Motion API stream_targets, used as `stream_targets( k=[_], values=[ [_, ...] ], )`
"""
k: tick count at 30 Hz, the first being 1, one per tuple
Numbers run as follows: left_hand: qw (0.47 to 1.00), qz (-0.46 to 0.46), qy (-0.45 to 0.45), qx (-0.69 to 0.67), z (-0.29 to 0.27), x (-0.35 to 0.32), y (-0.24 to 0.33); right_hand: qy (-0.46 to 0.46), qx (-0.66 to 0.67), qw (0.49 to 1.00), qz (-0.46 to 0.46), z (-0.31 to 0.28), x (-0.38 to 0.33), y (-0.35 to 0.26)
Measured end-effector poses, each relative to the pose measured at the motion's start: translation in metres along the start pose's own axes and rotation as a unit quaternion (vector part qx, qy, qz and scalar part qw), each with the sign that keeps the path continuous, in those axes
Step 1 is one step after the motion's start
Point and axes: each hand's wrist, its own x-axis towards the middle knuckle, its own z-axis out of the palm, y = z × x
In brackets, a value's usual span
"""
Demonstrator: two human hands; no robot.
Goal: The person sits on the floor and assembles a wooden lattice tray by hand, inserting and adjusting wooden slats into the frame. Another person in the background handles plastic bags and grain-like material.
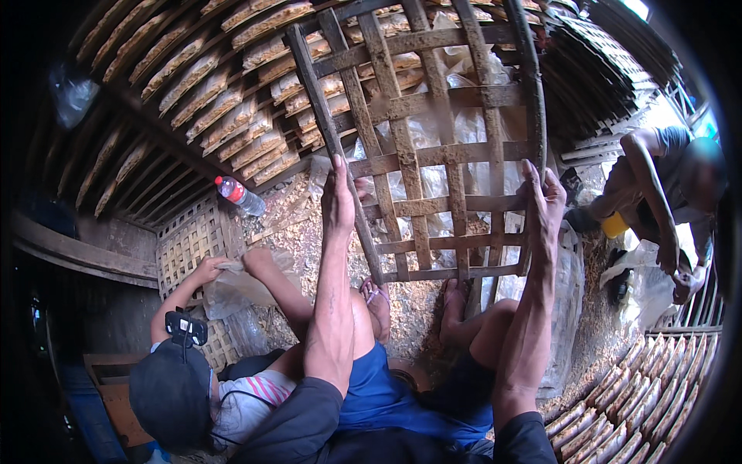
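A woven bamboo lattice rack (457, 204), crusted with pale crumbs, is held up before me by its two long side rails. My left hand (338, 199) is closed on the left rail near the lower end. On the opposite rail, my right hand (546, 199) grips with its fingers partly hidden behind the wood. Through the gaps, crumpled clear plastic sheets (433, 182) show on the ground beyond. My bare feet in sandals rest below the rack's near edge.
At left, a co-worker in a dark cap (170, 394) handles plastic sheeting (232, 301). Another person (649, 185) bends at right. Filled racks (224, 100) line the far left; more filled rows (641, 394) lie lower right. A red-capped bottle (241, 196) stands on the crumb-strewn floor.
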Motion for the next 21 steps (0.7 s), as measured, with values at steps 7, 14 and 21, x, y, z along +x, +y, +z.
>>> stream_targets(
  k=[7,14,21],
  values=[
    [0.977,0.149,-0.108,-0.111,0.048,-0.044,0.021,0.045,-0.137,0.98,-0.135,0.06,-0.066,-0.002],
    [0.933,0.037,-0.105,-0.343,0.05,-0.046,0.022,-0.098,-0.307,0.907,-0.273,0.135,-0.13,0.002],
    [0.908,-0.021,-0.171,-0.382,0.016,-0.031,0.007,-0.223,-0.237,0.893,-0.312,0.138,-0.133,-0.003]
  ],
)
